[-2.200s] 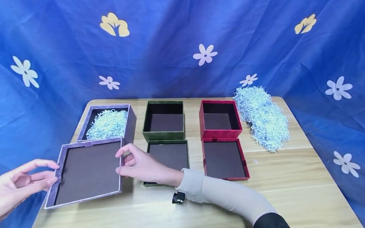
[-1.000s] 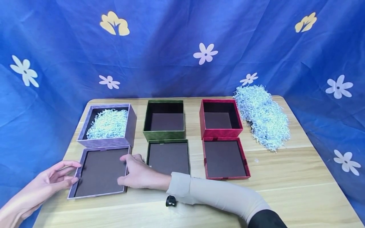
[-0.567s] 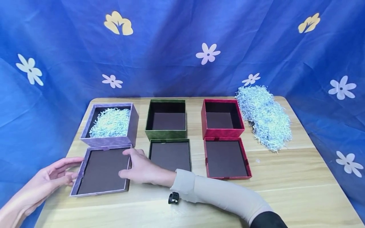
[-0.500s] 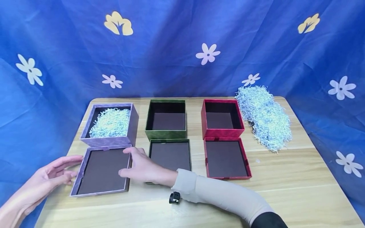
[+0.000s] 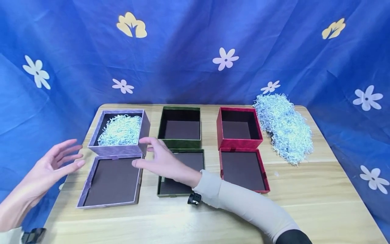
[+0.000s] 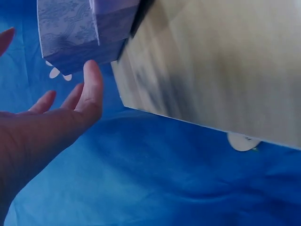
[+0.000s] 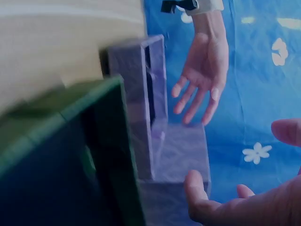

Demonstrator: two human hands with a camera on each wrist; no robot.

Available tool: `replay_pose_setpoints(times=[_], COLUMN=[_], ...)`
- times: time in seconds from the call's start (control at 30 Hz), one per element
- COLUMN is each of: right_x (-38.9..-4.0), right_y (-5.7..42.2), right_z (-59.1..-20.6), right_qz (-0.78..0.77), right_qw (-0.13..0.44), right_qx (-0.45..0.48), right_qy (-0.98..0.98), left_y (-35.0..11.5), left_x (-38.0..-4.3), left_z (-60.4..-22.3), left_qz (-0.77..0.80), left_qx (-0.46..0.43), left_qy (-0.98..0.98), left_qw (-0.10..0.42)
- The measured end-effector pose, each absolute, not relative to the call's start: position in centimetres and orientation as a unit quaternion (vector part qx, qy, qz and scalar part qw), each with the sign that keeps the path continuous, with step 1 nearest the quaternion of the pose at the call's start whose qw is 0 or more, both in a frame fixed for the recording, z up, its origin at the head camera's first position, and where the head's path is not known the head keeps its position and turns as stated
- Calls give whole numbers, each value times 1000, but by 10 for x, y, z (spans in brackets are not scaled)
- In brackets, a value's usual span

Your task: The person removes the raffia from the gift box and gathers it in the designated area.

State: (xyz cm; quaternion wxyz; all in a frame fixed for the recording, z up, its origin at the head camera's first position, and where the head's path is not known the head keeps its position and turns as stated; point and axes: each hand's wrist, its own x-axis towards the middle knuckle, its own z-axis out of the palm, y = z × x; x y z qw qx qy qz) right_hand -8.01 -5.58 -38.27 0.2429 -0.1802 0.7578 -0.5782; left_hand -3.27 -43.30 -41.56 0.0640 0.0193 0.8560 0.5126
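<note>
My left hand (image 5: 50, 171) is raised left of the lavender box lid (image 5: 114, 183), fingers spread and holding nothing. The lid lies inside-up on the table, its dark lining showing. Behind it stands the lavender box (image 5: 117, 149) with a heap of pale blue shredded paper (image 5: 120, 130) inside. My right hand (image 5: 167, 162) has its index fingertip right at this box's front right corner, thumb apart and nothing gripped; its forearm passes over the green lid (image 5: 179, 188). In the left wrist view, the relaxed left fingers show below the lavender box (image 6: 70, 28).
A green box (image 5: 179, 144) stands in the middle, a red box (image 5: 240, 143) to its right, both without contents. The red lid (image 5: 243, 169) lies before the red box. More shredded paper (image 5: 287, 128) is piled at the back right. A blue curtain (image 5: 182, 51) hangs behind the table.
The lavender lid, first held tilted in both hands, was lowered to the table before its box. Both hands have since let go and moved away from me, toward the box.
</note>
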Motion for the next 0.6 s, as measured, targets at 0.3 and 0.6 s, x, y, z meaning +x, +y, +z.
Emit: replay_pose_setpoints(times=[0.3,0.6], right_x=[-107,-135], right_y=[-63,-92], right_z=[-358,-358], right_qz=[-579,-472], right_qw=[180,143], right_qx=[-229,-257], right_qy=[762,831], left_y=[-425,-412], left_x=[-60,-87], left_z=[-406,-406], left_qz=[496,511], left_qx=[17,17], left_qy=[864,846], left_qw=[87,150])
